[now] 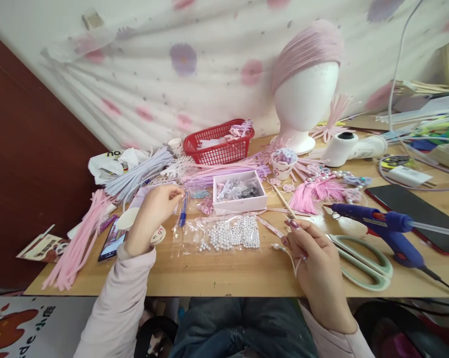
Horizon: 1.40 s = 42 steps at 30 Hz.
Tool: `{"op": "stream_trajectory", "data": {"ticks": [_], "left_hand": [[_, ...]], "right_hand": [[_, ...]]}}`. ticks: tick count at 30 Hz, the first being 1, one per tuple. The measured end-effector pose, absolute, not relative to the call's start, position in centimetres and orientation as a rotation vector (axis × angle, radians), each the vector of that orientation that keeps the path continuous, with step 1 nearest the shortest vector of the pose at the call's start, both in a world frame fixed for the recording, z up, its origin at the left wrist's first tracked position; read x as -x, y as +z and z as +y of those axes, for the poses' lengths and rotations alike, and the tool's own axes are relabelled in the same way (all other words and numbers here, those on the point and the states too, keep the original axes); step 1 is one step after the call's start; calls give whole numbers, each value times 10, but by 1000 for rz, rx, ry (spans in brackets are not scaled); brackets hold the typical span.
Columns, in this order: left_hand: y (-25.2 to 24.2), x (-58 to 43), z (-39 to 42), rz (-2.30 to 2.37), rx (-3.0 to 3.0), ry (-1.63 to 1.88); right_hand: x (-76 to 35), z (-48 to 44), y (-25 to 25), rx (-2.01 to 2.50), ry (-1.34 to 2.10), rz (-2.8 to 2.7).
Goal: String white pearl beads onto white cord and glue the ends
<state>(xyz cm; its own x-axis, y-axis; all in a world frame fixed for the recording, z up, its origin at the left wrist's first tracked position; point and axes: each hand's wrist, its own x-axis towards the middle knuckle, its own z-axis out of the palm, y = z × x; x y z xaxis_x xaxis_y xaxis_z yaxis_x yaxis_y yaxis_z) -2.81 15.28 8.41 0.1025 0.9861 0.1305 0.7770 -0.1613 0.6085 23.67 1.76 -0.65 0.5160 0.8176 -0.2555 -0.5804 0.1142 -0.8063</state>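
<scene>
My left hand (157, 203) is raised over the left part of the table. Its thumb and fingertips are pinched together beside a blue pen (183, 211), and anything between them is too small to make out. My right hand (319, 266), near the front edge, is closed on a thin white cord (294, 263). A few pearl beads (279, 247) show on the cord's end, left of the fingers. Between both hands lies a clear bag of white pearl beads (231, 233), with some spilling toward its left end. A measuring tape (271, 226) runs beside the bag toward my right hand.
A blue glue gun (381, 221) and green-handled scissors (369, 263) lie at right, near a dark phone (418, 214). Behind are a white box (240, 204), a red basket (224, 151), pink tassels (308, 194) and a foam head (306, 104). Pink chenille stems (80, 243) hang at left.
</scene>
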Motion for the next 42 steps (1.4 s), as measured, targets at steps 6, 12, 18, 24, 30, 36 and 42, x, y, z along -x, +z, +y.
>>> {"op": "stream_trajectory", "data": {"ticks": [6, 12, 18, 24, 30, 36, 42], "left_hand": [[85, 26, 85, 1912, -1978, 1109], [42, -5, 17, 1314, -1426, 1190], [5, -28, 0, 988, -892, 1109], [3, -24, -1, 1099, -767, 1188], [-7, -16, 5, 979, -613, 1199], [-16, -13, 11, 772, -441, 1115], [-13, -17, 12, 717, -401, 1128]], "right_hand": [[-234, 10, 3, 1002, 1006, -437], [-227, -2, 20, 1018, 897, -522], [-211, -14, 29, 1030, 874, -598], [-209, -14, 30, 1078, 798, -598], [-204, -13, 25, 1104, 853, -560], [-196, -15, 16, 1106, 912, -595], [-197, -13, 16, 1143, 912, -579]]}}
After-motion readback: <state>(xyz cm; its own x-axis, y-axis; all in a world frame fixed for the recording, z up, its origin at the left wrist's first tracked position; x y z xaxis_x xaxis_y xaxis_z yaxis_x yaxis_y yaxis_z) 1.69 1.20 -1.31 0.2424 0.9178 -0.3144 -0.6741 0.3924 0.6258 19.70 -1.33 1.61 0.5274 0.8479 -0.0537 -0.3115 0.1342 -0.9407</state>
